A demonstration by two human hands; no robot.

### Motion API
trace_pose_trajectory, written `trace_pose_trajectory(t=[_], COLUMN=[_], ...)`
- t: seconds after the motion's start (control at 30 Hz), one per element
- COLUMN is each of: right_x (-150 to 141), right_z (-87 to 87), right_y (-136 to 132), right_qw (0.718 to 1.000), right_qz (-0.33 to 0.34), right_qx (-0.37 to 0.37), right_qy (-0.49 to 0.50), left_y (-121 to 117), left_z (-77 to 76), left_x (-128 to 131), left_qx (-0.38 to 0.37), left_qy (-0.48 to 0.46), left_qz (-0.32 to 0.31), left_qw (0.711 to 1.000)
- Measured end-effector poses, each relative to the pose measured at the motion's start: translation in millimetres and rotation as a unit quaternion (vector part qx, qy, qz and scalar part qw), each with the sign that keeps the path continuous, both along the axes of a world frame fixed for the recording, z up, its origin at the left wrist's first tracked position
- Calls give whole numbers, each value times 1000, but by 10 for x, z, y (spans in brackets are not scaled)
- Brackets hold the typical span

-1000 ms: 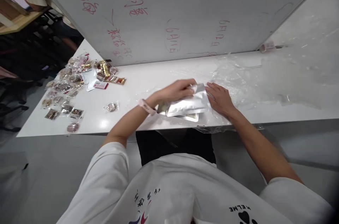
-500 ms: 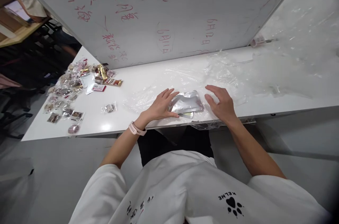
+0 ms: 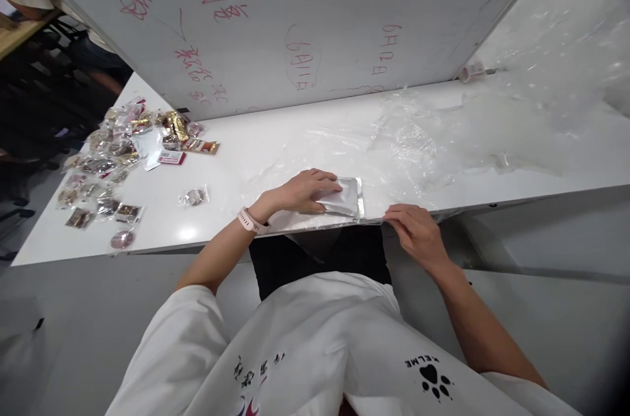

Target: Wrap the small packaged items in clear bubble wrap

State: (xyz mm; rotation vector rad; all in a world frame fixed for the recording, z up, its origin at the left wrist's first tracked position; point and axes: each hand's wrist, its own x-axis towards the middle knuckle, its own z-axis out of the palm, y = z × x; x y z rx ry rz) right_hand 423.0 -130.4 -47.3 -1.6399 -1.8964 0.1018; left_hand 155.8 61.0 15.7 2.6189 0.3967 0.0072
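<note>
A flat silver foil pouch (image 3: 348,197) lies on the white table (image 3: 275,147) near its front edge. My left hand (image 3: 308,191) rests on the pouch's left part with fingers stretched out flat, pressing it down. My right hand (image 3: 416,230) is at the table's front edge, just right of the pouch, fingers curled in a pinch on the edge of a clear plastic sheet (image 3: 418,140) that lies over the table.
Several small wrapped snack packets (image 3: 123,153) are scattered at the table's left end, one lone packet (image 3: 193,196) nearer me. A whiteboard with red writing (image 3: 295,16) stands upright behind the table. Crumpled clear plastic covers the right side.
The pouch went from held up in both hands to flat on the table. My left hand now presses it; my right hand dropped to the table's front edge.
</note>
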Motion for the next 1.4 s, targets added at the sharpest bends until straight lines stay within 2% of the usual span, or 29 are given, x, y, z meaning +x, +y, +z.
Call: trace_pose_trajectory(t=[0.13, 0.23, 0.33, 0.4, 0.47, 0.57, 0.67, 0.8, 0.9, 0.97, 1.03, 1.07, 1.1, 1.17, 1.23, 1.27, 1.33, 1.4], right_x=[183, 66, -190, -345, -442, -483, -474, -470, -473, -472, -471, -472, -478, -510, -574, -616, -704, -774], right_z=[234, 357, 346, 283, 215, 144, 101, 49, 23, 34, 85, 127, 179, 296, 393, 419, 407, 316], right_y=[27, 28, 45, 82, 133, 208, 263, 329, 370, 370, 343, 322, 301, 279, 312, 354, 476, 608], right_qw=[998, 993, 984, 980, 980, 982, 987, 992, 994, 995, 994, 994, 994, 992, 991, 991, 991, 991], right_qz=[30, 33, 82, 105, 111, 114, 107, 91, 81, 82, 83, 83, 85, 91, 97, 99, 94, 90], right_qx=[-4, 5, 2, -9, -22, -27, -3, 35, 46, 44, 39, 36, 34, 34, 41, 45, 39, 10], right_qy=[-51, -114, -157, -170, -166, -147, -122, -75, -50, -48, -54, -59, -67, -81, -85, -84, -85, -95], left_y=[-263, -572, -897, -1066, -1164, -1190, -1135, -932, -716, -651, -711, -787, -885, -1106, -1305, -1382, -1480, -1511], left_z=[-142, -216, -207, -205, -241, -340, -378, -214, -25, 47, 40, 10, -29, -95, -94, -61, 53, 177], left_x=[-33, 3, -79, -240, -466, -814, -991, -842, -638, -569, -573, -595, -626, -695, -763, -795, -852, -901], left_qx=[43, 108, 166, 196, 225, 261, 264, 250, 269, 241, 193, 158, 109, -51, -224, -287, -364, -427], left_qy=[-32, -57, -54, -35, -27, -92, -207, -270, -267, -256, -272, -298, -334, -424, -505, -534, -562, -552], left_qz=[56, 131, 136, 128, 162, 239, 283, 329, 374, 433, 524, 577, 630, 707, 711, 697, 671, 660], left_qw=[997, 984, 975, 972, 960, 931, 898, 869, 846, 830, 783, 744, 692, 563, 434, 384, 319, 279])
